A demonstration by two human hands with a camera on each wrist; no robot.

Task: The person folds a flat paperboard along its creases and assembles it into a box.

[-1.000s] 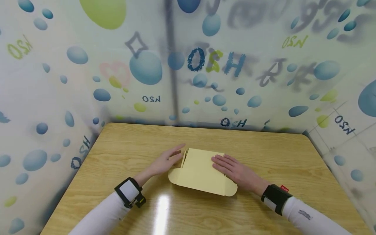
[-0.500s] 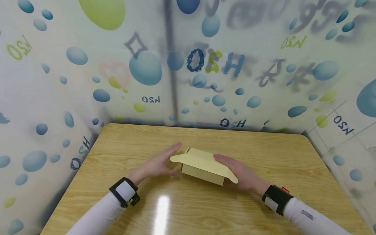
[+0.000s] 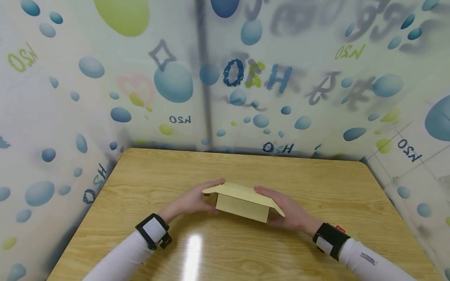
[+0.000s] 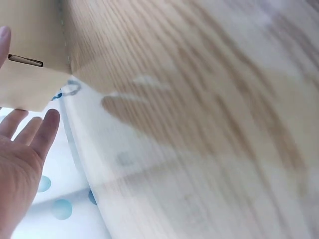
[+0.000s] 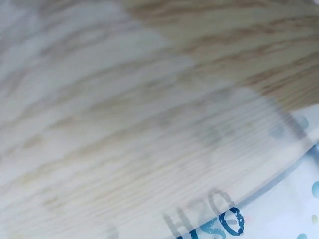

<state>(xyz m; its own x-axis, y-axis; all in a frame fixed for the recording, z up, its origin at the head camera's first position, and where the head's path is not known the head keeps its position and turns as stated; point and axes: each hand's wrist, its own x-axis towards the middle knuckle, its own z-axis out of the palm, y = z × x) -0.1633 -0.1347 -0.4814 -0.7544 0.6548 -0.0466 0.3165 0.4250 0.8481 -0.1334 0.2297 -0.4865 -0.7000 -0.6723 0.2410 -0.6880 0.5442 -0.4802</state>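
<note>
A small pale-yellow cardboard box (image 3: 242,207) is at the middle of the table, its front wall facing me. Its lid (image 3: 242,191) lies over the top, with the front flap and side tabs sticking out past the wall. My left hand (image 3: 191,199) spans the box's left end, thumb at the near corner and fingers at the far one. In the left wrist view that end wall (image 4: 32,37) shows a narrow slot, beside the left fingers (image 4: 45,132). My right hand (image 3: 290,208) grips the right end, fingers over the lid; its thumb is mostly hidden.
The wooden table (image 3: 158,168) extends around the box, with a bright light reflection near its front. A patterned curtain wall (image 3: 140,128) rises behind the table and along both sides. Each wrist wears a black strap.
The lid's front flap has tipped up toward me, exposing the front wall. My left hand has come in against the left end; the right hand's thumb has gone under the flap.
</note>
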